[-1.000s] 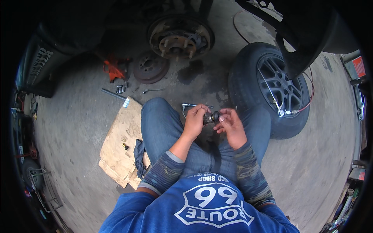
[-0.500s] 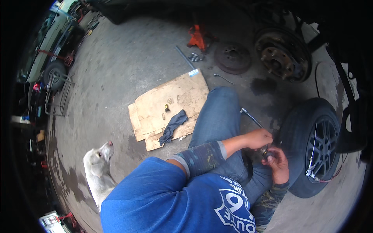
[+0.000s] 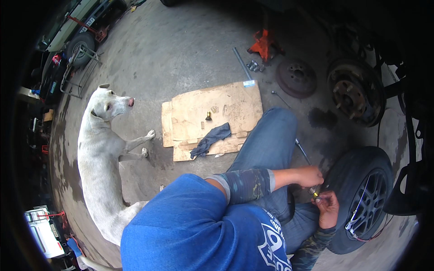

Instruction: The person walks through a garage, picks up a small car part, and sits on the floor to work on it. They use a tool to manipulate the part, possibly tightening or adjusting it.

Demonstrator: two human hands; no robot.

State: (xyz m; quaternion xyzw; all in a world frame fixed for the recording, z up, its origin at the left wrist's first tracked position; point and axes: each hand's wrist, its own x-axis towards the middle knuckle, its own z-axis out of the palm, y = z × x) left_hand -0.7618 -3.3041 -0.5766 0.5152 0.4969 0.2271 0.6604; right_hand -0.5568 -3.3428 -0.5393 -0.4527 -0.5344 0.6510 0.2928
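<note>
From the head camera I see my left hand (image 3: 310,176) and my right hand (image 3: 327,208) close together low on the right, just in front of my lap. The fingers of both hands are curled in and pinching a small metal part with a yellow tip (image 3: 315,194), which sits between the two hands; the left fingers come at it from above, the right fingers from below. The part is too small for me to tell more of its shape. Just beyond the fingers, to the right, lies a black car tyre on a dark spoked alloy rim (image 3: 361,198), almost touching my right hand. A thin chrome wrench handle (image 3: 303,151) lies on the concrete floor (image 3: 181,54) just above my left fingers, beside my knee in blue jeans (image 3: 271,140). Farther from the fingers, up and to the left, a flattened sheet of brown cardboard (image 3: 226,108) carries a crumpled dark blue rag (image 3: 210,139) and a small dark piece. A rusty brake drum (image 3: 296,77) and an orange jack stand (image 3: 262,44) lie well beyond. A white short-haired dog (image 3: 101,153) stands far to the left of my hands.
</note>
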